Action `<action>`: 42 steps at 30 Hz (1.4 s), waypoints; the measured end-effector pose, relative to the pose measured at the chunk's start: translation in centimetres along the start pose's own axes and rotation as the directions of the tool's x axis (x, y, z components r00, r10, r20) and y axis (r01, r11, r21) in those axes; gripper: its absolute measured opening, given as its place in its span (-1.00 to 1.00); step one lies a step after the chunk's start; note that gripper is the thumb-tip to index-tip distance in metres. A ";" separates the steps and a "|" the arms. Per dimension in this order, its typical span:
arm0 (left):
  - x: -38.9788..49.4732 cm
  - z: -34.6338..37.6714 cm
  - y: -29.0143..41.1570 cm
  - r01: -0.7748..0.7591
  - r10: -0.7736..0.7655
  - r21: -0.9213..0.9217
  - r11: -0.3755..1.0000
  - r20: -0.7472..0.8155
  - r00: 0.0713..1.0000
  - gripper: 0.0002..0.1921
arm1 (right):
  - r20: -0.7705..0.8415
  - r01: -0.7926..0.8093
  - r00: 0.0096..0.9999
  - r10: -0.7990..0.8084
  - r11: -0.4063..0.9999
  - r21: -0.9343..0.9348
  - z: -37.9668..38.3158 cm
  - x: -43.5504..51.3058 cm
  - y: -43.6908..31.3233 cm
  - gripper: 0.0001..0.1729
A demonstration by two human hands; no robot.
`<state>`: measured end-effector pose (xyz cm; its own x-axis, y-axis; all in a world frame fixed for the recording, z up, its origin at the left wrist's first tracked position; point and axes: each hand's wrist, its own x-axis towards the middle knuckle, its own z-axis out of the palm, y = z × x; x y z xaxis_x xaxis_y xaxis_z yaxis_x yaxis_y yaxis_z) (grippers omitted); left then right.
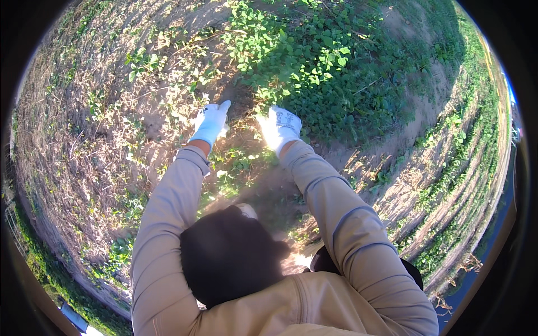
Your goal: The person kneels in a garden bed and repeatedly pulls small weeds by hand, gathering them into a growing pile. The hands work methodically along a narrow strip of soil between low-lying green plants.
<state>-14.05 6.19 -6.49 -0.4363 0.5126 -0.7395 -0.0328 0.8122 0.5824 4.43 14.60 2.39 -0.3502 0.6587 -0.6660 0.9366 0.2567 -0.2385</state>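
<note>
My left hand (211,122), in a white glove, hangs low over the ground at the edge of a patch of bare soil (240,100). One finger points forward; the others curl under, so I cannot tell whether they grip anything. My right hand (282,124), in a matching glove with printing on its back, is at the near edge of a dense patch of leafy green plants (328,80). Its fingertips are turned down and hidden, and strong sunlight washes out part of the glove. Cut or pulled stems and small leaves (246,126) lie between both hands.
Dry, sunlit ground with plant litter (84,134) spreads to the left. Rows of low green plants (445,227) run along the right. My dark-clothed knee (231,256) is bent below my arms, with shaded soil (273,197) ahead of it.
</note>
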 end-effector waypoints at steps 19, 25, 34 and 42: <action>1.0 0.4 -0.9 -0.049 0.050 0.117 0.992 -0.007 0.999 -0.51 | -0.128 0.121 0.983 -0.130 0.990 -0.078 1.2 1.6 -0.7 -0.55; 2.3 0.6 -1.6 -0.031 0.030 0.106 0.994 0.009 1.000 -0.50 | -0.174 0.559 0.777 -0.605 0.790 -0.250 2.6 -2.0 1.9 -0.79; 0.7 0.6 -0.6 -0.064 0.064 -0.010 0.998 -0.005 0.998 -0.50 | -0.248 0.117 0.962 -0.113 0.993 0.000 -0.2 0.2 0.7 -0.39; 2.3 0.9 -1.8 -0.026 0.028 0.065 0.998 -0.020 0.999 -0.50 | -0.390 0.282 0.898 -0.206 0.947 0.150 1.0 5.1 2.7 -0.70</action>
<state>-14.16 6.16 -9.51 -0.4554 0.5290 -0.7161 0.0368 0.8148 0.5786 5.14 17.98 -2.34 -0.5124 0.8140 -0.2734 0.7906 0.3230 -0.5202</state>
